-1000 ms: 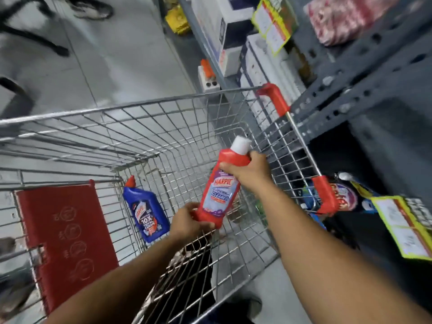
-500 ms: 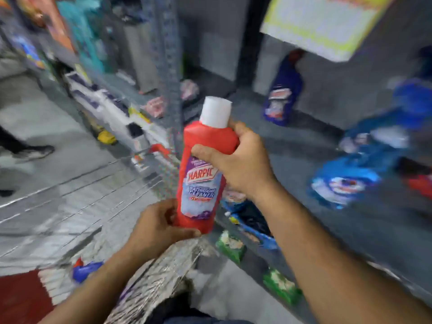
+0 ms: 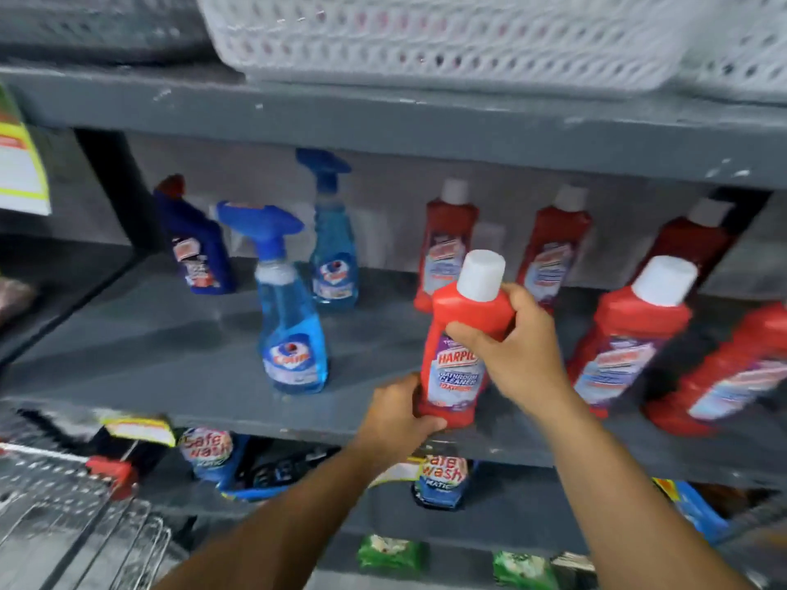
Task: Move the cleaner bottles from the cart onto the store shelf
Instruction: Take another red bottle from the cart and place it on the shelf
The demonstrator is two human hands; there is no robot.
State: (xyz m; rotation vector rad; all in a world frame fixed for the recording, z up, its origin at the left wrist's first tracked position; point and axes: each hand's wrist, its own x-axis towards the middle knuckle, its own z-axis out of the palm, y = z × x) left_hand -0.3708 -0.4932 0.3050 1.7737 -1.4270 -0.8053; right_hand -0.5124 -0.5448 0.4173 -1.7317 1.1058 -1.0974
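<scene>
I hold a red Harpic cleaner bottle with a white cap upright at the front edge of the grey store shelf. My left hand grips its base. My right hand wraps its shoulder and label. Whether the base touches the shelf board I cannot tell. Several more red bottles stand on the shelf: one close on the right, another at the far right, others at the back. The wire cart shows at the lower left.
Two blue spray bottles and a dark blue bottle stand on the shelf's left part. A white perforated basket sits on the shelf above. Blue pouches and green packets fill the lower shelves.
Both hands lifted the red bottle out of the cart and carried it right to the shelf front. The view swung from the cart to the shelf.
</scene>
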